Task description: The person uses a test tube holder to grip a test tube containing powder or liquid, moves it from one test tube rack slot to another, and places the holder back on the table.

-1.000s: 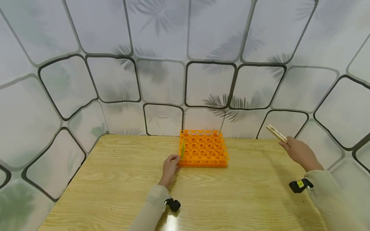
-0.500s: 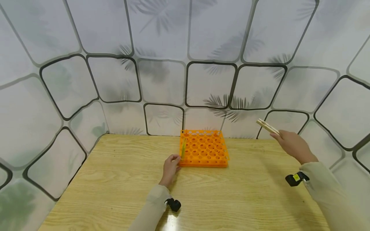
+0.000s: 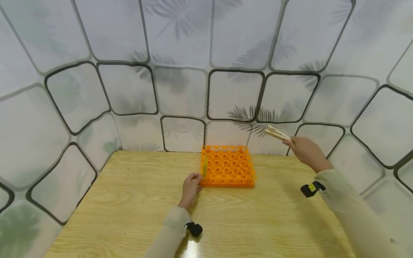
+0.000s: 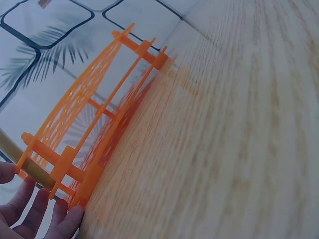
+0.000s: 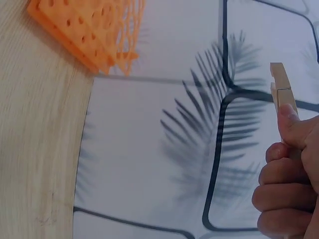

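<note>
An orange rack with rows of round holes stands at the table's far side. A yellow-green tube stands in its left front corner. My left hand grips that corner; in the left wrist view its fingers lie along the rack's end beside the tube. Raised to the right of the rack, my right hand pinches a wooden clothespin by one end, its other end pointing left. The right wrist view shows the thumb on the clothespin and the other fingers curled.
The rack rests on a wooden table. Behind the table's far edge hangs a pale patterned curtain or wall covering with dark outlines and leaf prints, which also rises along the left and right sides.
My right hand has moved left and slightly up with the clothespin, closer to the rack. The left hand and the rack have stayed in place.
</note>
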{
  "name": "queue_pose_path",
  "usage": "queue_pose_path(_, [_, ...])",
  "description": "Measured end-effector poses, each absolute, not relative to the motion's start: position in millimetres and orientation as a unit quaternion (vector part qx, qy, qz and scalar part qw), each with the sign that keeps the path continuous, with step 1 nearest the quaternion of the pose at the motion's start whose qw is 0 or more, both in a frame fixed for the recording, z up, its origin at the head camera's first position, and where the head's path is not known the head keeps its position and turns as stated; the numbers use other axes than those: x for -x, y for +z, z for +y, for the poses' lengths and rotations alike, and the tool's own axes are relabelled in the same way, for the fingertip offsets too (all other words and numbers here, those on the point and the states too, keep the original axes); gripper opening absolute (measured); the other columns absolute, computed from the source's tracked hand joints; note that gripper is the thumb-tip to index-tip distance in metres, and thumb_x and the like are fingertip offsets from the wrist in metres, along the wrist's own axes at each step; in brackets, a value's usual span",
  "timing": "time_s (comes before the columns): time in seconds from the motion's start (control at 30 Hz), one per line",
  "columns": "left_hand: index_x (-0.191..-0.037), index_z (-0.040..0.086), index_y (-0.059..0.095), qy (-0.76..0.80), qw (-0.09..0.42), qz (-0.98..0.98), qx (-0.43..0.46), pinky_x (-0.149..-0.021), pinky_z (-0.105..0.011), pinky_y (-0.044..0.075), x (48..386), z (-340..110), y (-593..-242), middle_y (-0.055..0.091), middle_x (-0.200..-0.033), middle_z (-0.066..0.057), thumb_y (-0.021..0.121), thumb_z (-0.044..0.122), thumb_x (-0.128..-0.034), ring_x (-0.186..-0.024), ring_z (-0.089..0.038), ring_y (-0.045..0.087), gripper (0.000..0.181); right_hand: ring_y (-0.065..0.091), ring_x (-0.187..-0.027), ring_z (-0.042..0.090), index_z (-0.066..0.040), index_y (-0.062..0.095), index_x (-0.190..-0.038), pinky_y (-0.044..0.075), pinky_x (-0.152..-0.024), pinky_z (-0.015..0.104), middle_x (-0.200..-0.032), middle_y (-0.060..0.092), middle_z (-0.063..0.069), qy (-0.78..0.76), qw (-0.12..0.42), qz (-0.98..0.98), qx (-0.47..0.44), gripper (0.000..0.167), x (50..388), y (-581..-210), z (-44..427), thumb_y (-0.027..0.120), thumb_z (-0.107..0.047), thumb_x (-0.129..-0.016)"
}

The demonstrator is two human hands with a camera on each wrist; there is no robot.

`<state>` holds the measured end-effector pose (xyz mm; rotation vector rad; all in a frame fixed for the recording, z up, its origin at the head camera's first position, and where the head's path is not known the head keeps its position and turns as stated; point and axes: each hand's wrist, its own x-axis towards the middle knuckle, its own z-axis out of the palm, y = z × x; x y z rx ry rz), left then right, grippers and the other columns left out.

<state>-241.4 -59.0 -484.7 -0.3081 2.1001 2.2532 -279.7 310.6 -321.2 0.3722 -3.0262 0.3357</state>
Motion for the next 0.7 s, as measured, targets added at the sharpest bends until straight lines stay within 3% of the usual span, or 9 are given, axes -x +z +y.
queue_pose_path(0.57, [-0.105,-0.003,0.059,0.726,0.005,0.679,0.108,-0.065,-0.026,0.050,250,-56,-501,0.055,-0.103,-0.009,0.052,0.016,-0.0958,-0.083,-0.015,0.050,0.021,0.032,-0.052,0.016,-0.008,0.047,-0.076,0.031,-0.054,0.029,-0.060,0.036,0.003,0.141,0.025,-0.973,-0.182,0.041,298,-323,251,0.035,-0.039,-0.101])
queue_pose_path(0.7, [-0.104,-0.001,0.060,0.728,0.003,0.676,0.113,-0.065,-0.025,0.050,251,-56,-500,0.055,-0.103,-0.009,0.053,0.015,-0.0954,-0.084,-0.015,0.050,0.020,0.037,-0.055,0.016,-0.007,0.050,-0.078,0.036,-0.060,0.032,-0.061,0.040,0.003,0.153,0.021,-0.966,-0.208,0.042,299,-325,234,0.035,-0.039,-0.101])
